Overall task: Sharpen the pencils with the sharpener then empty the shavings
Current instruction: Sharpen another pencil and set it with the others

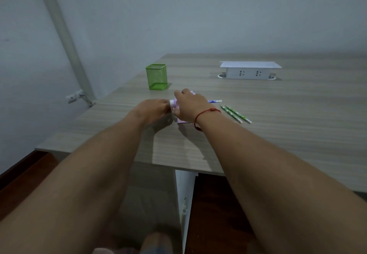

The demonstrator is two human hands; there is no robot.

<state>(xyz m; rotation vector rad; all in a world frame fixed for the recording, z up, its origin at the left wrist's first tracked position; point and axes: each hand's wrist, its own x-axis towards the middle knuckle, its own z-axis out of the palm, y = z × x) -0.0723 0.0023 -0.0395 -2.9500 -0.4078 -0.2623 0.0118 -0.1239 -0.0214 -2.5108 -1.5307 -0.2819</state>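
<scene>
1. Table (pixel 278 134): grey wood-grain top, carries all items below.
2. Socket box (pixel 248 73): white, far side, well apart from the work.
3. Pen pot (pixel 156 77): green mesh, upright, just beyond the hands. Nothing seen inside.
4. R hand (pixel 188 104) and L hand (pixel 156 108): both at item 5.
5. Sharpener (pixel 175 104): lilac w/ white end piece, stands on table toward front-left. Mostly hidden under R hand; pale base shows on near side.
6. Green pencils (pixel 236 113), x2: flat, side by side, right of R hand, untouched.
7. Blue pencil (pixel 215 101): flat, part hidden behind R hand.
8. Red string (pixel 206 112): on R wrist.

Status (judged): sharpening stage, prob. early to mid. Three pencils lie loose, none in pot. Tips too small to say sharp or blunt. Can't tell if a pencil is in the sharpener. Emptying of shavings not yet done, no shavings visible.

Pose: both forearms stretched fwd, converging. R hand sits palm-down on sharpener top, fingers curled over it, holding it steady. L hand is at the white end piece, fingers bunched narrow round it. Exact pinch not clear.
</scene>
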